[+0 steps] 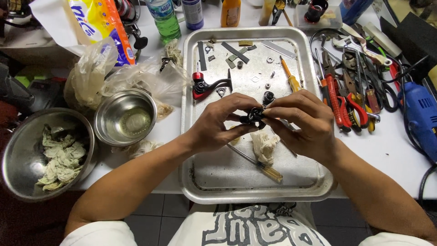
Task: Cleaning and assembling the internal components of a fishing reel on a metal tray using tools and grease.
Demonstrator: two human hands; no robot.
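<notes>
Over the metal tray (218, 184), my left hand (218, 125) and my right hand (300, 120) both pinch a small black mechanical part (254, 115) between their fingertips. A crumpled white rag (265, 146) hangs just under the part, beside my right palm. On the tray floor lie a yellow-handled screwdriver (266, 169) below my hands, a black and red crank handle (207, 85), an orange-handled screwdriver (291, 77), a small black cylinder (268, 96) and several flat strips, washers and nuts.
Two steel bowls stand left of the tray: a small one (125, 116) with liquid and a large one (27, 155) holding dirty rags. Pliers and wrenches (350, 86) and a blue power tool (421, 118) lie to the right. Bottles (166, 18) and plastic bags (114, 68) crowd the back.
</notes>
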